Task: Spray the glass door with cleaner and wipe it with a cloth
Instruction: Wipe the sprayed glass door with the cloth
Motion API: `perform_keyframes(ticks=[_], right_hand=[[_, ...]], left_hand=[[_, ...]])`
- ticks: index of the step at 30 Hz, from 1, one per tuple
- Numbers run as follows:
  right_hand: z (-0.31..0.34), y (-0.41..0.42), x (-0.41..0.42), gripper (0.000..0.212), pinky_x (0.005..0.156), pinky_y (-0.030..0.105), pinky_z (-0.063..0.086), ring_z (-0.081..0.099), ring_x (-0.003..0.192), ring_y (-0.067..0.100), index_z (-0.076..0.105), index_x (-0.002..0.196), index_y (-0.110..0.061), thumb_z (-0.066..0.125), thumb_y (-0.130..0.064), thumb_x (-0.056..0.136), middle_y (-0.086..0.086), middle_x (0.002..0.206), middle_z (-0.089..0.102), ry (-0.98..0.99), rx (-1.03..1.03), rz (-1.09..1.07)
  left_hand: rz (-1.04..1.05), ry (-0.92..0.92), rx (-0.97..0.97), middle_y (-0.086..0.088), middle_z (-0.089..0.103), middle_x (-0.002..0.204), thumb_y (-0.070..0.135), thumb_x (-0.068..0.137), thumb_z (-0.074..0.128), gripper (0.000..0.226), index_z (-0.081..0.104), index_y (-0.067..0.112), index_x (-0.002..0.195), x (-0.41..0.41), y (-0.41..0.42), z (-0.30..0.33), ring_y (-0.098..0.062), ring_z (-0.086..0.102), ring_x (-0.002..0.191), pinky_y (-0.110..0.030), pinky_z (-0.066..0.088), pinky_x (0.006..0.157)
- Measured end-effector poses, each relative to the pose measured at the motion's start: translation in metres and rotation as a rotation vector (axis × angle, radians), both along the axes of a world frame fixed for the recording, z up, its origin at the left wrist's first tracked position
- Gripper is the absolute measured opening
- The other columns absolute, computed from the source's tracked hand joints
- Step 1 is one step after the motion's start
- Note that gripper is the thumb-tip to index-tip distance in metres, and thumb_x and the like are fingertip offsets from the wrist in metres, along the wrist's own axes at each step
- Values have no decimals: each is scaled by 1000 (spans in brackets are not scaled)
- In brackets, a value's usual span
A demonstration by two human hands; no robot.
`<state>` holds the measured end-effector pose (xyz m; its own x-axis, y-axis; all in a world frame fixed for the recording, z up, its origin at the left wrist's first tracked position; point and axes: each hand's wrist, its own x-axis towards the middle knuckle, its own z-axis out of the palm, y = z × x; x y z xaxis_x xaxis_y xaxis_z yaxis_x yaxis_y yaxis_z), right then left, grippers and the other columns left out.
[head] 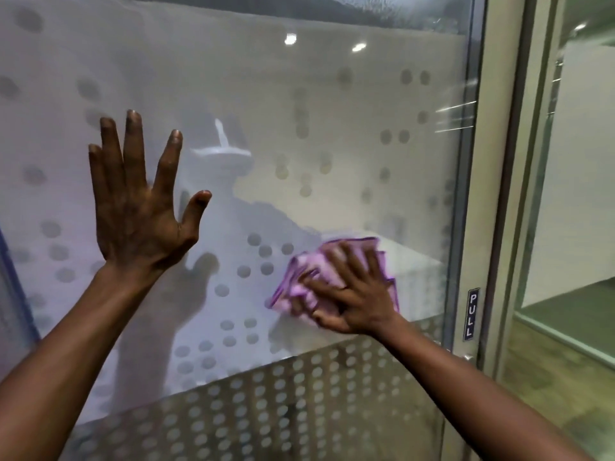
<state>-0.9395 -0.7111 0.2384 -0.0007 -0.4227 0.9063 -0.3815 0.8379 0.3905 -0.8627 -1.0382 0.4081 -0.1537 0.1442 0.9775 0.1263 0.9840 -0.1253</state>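
Observation:
The glass door fills most of the view, frosted and patterned with round dots. My left hand lies flat against the glass at centre left, fingers spread and straight. My right hand presses a bunched pink cloth onto the glass at lower centre right; the hand and cloth are blurred. No spray bottle is in view.
A small blue "PULL" label sits on the door's right edge. The pale door frame runs vertically beside it, with another glass panel further right. Ceiling lights reflect near the top of the door.

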Motion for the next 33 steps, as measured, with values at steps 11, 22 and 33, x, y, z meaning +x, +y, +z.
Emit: perform_keyframes(ticks=[11,22,33], right_hand=[[85,23,-21,71,118,60,29,31,150,43,35,156,-33,29,-68,95,20,163,33,-235,-1436,-188],[191,-101,19,70,124,61,11,8,159,36,25,158,-44,37,-69,94,12,171,14,-146,-609,-89],[250,-143,36,66,124,61,10,14,158,35,31,156,-45,32,-73,95,6,169,23,5,122,-16]], left_hand=[[4,-29,-60,-14,-1,171,62,96,36,77,11,30,162,-6,0,1,-36,-3,159,-57,3,128],[17,12,-64,-16,6,171,62,98,35,74,17,28,161,-9,2,2,-36,2,159,-57,7,128],[-209,140,-56,-32,26,161,58,95,44,73,35,13,152,-1,-8,-4,-49,18,153,-66,16,123]])
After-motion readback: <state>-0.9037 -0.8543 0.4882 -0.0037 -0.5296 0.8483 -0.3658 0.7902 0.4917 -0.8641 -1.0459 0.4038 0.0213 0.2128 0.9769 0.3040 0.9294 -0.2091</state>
